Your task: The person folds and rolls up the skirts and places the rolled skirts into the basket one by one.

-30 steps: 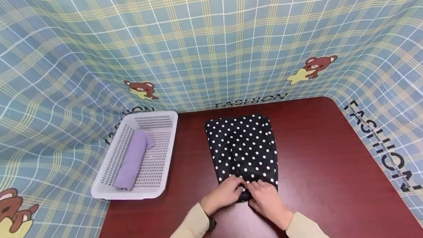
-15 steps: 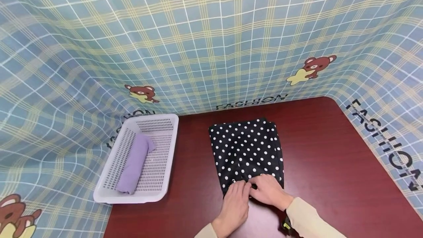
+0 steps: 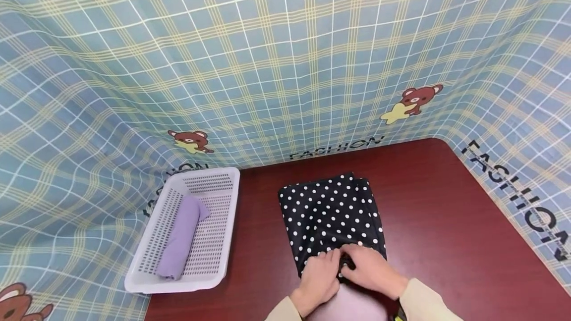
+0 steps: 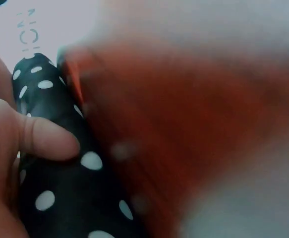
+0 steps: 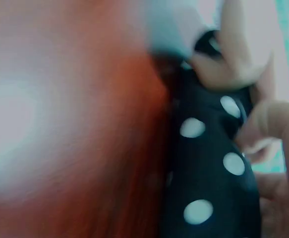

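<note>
A black cloth [image 3: 332, 212] with white polka dots lies spread on the table, its near edge turned into a thick roll. My left hand [image 3: 317, 279] grips the left part of this roll. In the left wrist view its thumb [image 4: 50, 141] lies on the near side of the rolled cloth [image 4: 60, 198]. My right hand [image 3: 372, 269] pinches the roll just beside it, thumb near and fingers bent over the top. The right wrist view shows the dotted roll [image 5: 203, 163] between fingers, somewhat blurred. Both hands nearly touch, and the fingertips behind the roll are hidden.
A white perforated plastic basket [image 3: 227, 232] stands left of the cloth, with a rolled purple cloth [image 3: 183, 239] inside. The dark red table [image 3: 428, 212] extends to the right. Plaid curtains [image 3: 290, 63] with bear prints enclose the back and sides.
Both hands have shifted their hold along the near edge, the left coming in close beside the right. The cloth's near edge is bunched into the roll. The head view has tilted slightly upward.
</note>
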A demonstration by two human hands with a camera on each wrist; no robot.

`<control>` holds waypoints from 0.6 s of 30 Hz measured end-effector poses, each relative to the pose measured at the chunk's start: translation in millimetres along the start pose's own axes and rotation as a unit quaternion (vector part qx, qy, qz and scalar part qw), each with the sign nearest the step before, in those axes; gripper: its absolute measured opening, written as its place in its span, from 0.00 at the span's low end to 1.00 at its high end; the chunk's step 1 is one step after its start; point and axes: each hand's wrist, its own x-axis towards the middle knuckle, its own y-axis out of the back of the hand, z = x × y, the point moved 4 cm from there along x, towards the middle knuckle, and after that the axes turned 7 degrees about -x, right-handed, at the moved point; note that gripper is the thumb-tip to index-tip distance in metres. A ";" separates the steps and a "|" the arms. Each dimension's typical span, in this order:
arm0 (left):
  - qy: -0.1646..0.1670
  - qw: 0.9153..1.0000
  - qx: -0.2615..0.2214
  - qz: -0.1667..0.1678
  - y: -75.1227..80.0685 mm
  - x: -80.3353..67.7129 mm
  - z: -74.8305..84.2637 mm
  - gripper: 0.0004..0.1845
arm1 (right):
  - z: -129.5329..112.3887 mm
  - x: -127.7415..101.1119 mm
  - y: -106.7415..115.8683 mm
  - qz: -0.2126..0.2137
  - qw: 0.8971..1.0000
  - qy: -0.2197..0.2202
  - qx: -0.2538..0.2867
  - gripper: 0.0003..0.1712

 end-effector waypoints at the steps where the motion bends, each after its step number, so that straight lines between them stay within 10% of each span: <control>1: -0.001 1.000 -0.021 -0.004 0.8 2.5 -2.8 0.19 | -3.3 -7.4 3.7 0.031 0.999 0.019 -0.035 0.19; 5: -0.016 0.992 -0.120 -0.042 4.9 12.2 -12.7 0.11 | -12.6 -33.0 0.1 0.137 0.973 0.082 -0.167 0.34; 9: -0.025 0.975 -0.176 -0.129 8.0 19.0 -14.7 0.07 | -10.3 -36.7 -18.8 0.149 0.957 0.084 -0.235 0.36; 18: -0.010 0.991 0.019 -0.135 2.3 -2.3 9.9 0.40 | 12.6 -7.6 -11.8 -0.021 0.992 0.065 -0.107 0.31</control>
